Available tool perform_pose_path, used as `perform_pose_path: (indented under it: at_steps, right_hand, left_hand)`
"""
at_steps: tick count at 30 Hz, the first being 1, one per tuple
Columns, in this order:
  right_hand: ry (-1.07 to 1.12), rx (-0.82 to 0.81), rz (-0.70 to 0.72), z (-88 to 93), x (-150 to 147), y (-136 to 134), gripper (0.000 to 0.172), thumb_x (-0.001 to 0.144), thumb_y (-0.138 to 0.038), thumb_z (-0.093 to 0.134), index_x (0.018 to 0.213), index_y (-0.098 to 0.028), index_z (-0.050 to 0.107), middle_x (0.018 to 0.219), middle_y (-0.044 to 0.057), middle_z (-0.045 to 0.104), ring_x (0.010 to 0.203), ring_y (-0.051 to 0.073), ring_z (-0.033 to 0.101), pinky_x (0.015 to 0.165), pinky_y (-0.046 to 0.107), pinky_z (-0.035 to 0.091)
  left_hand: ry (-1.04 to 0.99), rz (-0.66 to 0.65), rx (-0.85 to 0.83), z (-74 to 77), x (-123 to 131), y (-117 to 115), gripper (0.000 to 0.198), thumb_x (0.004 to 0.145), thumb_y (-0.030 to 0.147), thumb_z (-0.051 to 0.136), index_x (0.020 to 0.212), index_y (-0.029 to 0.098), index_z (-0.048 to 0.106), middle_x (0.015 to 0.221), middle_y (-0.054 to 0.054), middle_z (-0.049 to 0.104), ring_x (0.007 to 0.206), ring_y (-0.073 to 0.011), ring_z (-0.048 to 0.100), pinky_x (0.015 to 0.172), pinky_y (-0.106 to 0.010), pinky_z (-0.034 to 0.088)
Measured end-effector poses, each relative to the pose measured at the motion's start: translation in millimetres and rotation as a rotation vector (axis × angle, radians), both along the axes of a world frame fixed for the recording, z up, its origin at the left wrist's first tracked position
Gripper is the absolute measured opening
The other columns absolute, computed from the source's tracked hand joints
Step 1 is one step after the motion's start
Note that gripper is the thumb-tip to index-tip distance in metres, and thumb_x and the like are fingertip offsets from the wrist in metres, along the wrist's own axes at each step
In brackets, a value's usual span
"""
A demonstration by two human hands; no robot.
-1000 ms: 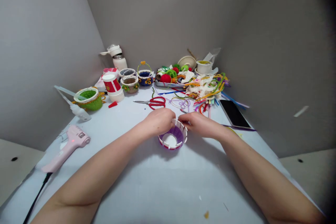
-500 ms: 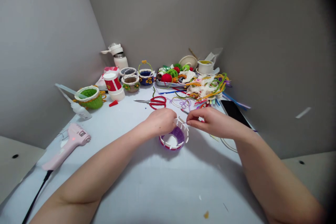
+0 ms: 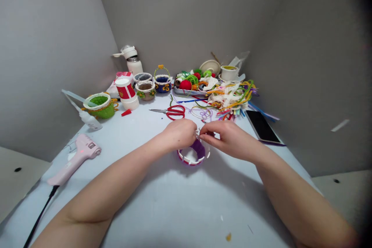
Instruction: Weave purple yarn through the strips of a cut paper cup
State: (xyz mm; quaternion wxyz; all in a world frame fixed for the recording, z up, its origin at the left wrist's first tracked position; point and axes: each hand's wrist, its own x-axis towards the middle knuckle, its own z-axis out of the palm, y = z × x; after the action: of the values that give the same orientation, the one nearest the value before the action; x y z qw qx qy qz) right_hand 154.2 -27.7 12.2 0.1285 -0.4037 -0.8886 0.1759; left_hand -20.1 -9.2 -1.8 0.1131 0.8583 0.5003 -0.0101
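Your left hand (image 3: 183, 133): fingers curled, clamped on the rim of the purple cup (image 3: 200, 148), upright on the table (image 3: 174, 205). Your right hand (image 3: 213, 135): thumb and forefinger together beside that rim; anything pinched, indistinct. Tray (image 3: 189, 93): yarn balls (image 3: 185, 85).

One cup (image 3: 192, 156), a bit below centre frame. Round, white, rim cut into short upright tabs (image 3: 208, 154) with gaps between. Purple layer (image 3: 200, 149) runs round the inner side, looks like wrapped yarn; bottom (image 3: 189, 154) shows white. Thin reddish-purple band (image 3: 190, 164) outside, under the near rim. Mouth faces up and toward me. Far-left rim is in my left fingers (image 3: 194, 128), so that part's hidden. My right fingers (image 3: 205, 137) are at the far-right rim; can't tell if touching. Also can't tell if the base sits on the tabletop (image 3: 186, 201).
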Motion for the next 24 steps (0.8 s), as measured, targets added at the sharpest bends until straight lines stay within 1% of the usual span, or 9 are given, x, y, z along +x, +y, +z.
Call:
perform_pose_path:
  at_steps: [2,4,7,9,11,18,21,24]
  right_hand:
    - [-0.014,0.062,0.01,0.2,-2,-2,0.019,0.089,-0.025,0.05,0.084,-0.017,0.067,0.072,0.003,0.065,0.064,0.013,0.054,0.059,0.024,0.035]
    - [-0.029,0.106,0.054,1.2,-4,-4,0.019,0.089,-0.023,0.051,0.083,-0.017,0.067,0.073,0.004,0.066,0.068,0.015,0.056,0.063,0.025,0.036]
    - [-0.058,0.104,0.148,4.3,-2,-6,0.018,0.088,-0.021,0.051,0.082,-0.018,0.067,0.075,0.005,0.067,0.072,0.016,0.058,0.067,0.027,0.038]
    - [-0.083,0.071,0.161,7.1,3,-4,0.018,0.088,-0.021,0.051,0.082,-0.017,0.067,0.075,0.005,0.067,0.071,0.016,0.057,0.066,0.026,0.038]
    - [-0.101,0.03,0.144,9.9,10,-1,0.019,0.089,-0.023,0.049,0.084,-0.017,0.067,0.075,0.005,0.066,0.069,0.015,0.056,0.063,0.025,0.037]
    - [-0.125,-0.131,0.115,13.9,29,14,0.023,0.088,-0.027,0.047,0.088,-0.018,0.068,0.077,0.003,0.067,0.065,0.013,0.055,0.058,0.023,0.036]
    - [-0.145,-0.17,0.13,9.8,31,17,0.022,0.087,-0.026,0.048,0.088,-0.018,0.069,0.076,0.002,0.067,0.064,0.013,0.054,0.057,0.023,0.036]
    - [-0.189,-0.254,0.158,-0.8,28,19,0.021,0.085,-0.023,0.048,0.084,-0.017,0.068,0.074,0.001,0.067,0.062,0.012,0.054,0.056,0.022,0.035]
  left_hand:
    - [0.0,0.001,-0.009,1.7,1,-1,0.024,0.08,0.031,0.046,0.079,0.017,0.065,0.081,-0.011,0.068,0.078,-0.0242,0.065,0.063,-0.031,0.045]
    - [0.005,0.001,-0.016,3.3,1,-1,0.025,0.08,0.031,0.045,0.079,0.017,0.065,0.082,-0.012,0.068,0.079,-0.0245,0.065,0.064,-0.031,0.045]
    - [0.016,-0.002,-0.017,4.0,1,-1,0.023,0.078,0.028,0.046,0.078,0.016,0.065,0.08,-0.012,0.068,0.078,-0.0247,0.064,0.063,-0.031,0.045]
    - [0.012,-0.013,-0.003,3.4,1,-1,0.022,0.077,0.026,0.046,0.078,0.016,0.066,0.079,-0.011,0.068,0.077,-0.0241,0.064,0.061,-0.03,0.044]
    - [0.003,-0.02,0.01,2.7,0,-1,0.022,0.077,0.025,0.045,0.078,0.017,0.066,0.078,-0.01,0.068,0.076,-0.0232,0.064,0.061,-0.03,0.043]
    - [0.0,-0.001,-0.018,4.5,0,-2,0.023,0.078,0.026,0.044,0.078,0.017,0.066,0.081,-0.01,0.068,0.074,-0.021,0.062,0.06,-0.029,0.042]
    - [-0.002,-0.001,-0.023,3.7,0,-2,0.023,0.078,0.026,0.045,0.079,0.017,0.066,0.081,-0.01,0.068,0.075,-0.0208,0.062,0.061,-0.029,0.042]
    - [-0.013,-0.009,-0.017,2.6,-1,-1,0.022,0.077,0.025,0.045,0.079,0.018,0.066,0.081,-0.009,0.068,0.075,-0.0204,0.062,0.059,-0.028,0.04]
